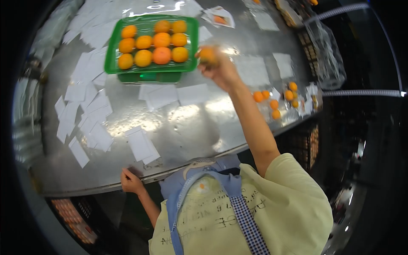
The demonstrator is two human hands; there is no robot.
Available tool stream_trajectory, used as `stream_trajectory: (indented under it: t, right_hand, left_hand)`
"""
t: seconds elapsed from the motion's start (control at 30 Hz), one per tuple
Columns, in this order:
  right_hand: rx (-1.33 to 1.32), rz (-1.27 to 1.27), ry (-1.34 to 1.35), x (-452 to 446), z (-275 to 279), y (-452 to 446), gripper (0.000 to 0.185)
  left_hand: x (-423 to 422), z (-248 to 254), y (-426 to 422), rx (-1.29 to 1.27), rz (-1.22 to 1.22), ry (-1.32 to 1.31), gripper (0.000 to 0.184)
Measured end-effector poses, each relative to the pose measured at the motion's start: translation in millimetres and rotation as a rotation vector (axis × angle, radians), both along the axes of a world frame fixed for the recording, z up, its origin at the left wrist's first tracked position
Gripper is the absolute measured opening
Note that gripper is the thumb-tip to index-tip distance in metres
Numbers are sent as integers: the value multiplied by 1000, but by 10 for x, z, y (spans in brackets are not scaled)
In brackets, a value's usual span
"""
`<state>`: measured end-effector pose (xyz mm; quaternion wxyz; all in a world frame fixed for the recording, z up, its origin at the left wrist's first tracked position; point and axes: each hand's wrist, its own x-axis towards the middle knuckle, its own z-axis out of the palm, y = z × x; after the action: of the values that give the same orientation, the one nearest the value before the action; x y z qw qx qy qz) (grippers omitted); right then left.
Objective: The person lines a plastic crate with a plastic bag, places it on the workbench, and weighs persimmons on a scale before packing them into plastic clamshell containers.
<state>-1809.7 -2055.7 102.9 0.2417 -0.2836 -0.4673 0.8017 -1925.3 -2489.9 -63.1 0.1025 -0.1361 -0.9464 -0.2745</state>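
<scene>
So, hands first: the left hand (132, 180) is down by the table's near edge, fingers curled in, probably just parked there out of the way. Can't tell if it's pinching anything. The right hand (219, 70) is gripping a round orange fruit (208, 55), motion-blurred, up just beside the tray's right side. Looks like a fingertip hold, which would make sense for not squashing it.

Going left to right, there are loose white paper sheets (98, 135) scattered on the shiny metal table (187, 127), kinda overlapping, so I doubt their order matters. Then the green rectangular plastic tray (109, 54) with round orange fruits (162, 40) in rough rows, I'd guess so none roll around. It sits on a green base with a lit display (148, 77), maybe a scale, readout facing the wearer. Over right, more small orange fruits (258, 96) lie in loose clusters.
</scene>
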Motion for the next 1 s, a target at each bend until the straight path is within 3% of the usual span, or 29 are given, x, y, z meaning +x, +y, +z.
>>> stream_trajectory:
  t: [0.07,0.23,0.3,0.4,0.43,0.47,0.57,0.8,1.0]
  right_hand:
    - [-28,70,-123,506,-198,-263,53]
    - [-178,-132,-277,1746,-469,-632,49]
    - [-195,-236,-147,2301,-593,-586,54]
    - [47,-445,-420,2850,-498,-507,54]
    - [261,-474,-521,3012,-511,-473,53]
    - [476,-497,-625,3154,-536,-460,52]
    - [792,-449,-934,3452,-614,-508,52]
    - [1055,-485,-1064,3410,-799,-647,52]
    - [1016,-506,-1071,3478,-866,-680,54]
  left_hand:
    - [20,97,67,38,5,20,39]
    - [15,-21,4,-27,29,14,41]
    - [16,-36,-15,-78,41,-18,41]
    - [-4,-101,-31,-134,59,-18,42]
    - [-12,-82,-23,-148,63,-13,42]
    - [-19,-54,-23,-173,67,-29,42]
    - [9,-41,-6,-211,75,-70,42]
    - [16,2,41,-252,102,-104,45]
    - [-5,-38,44,-304,133,-118,47]
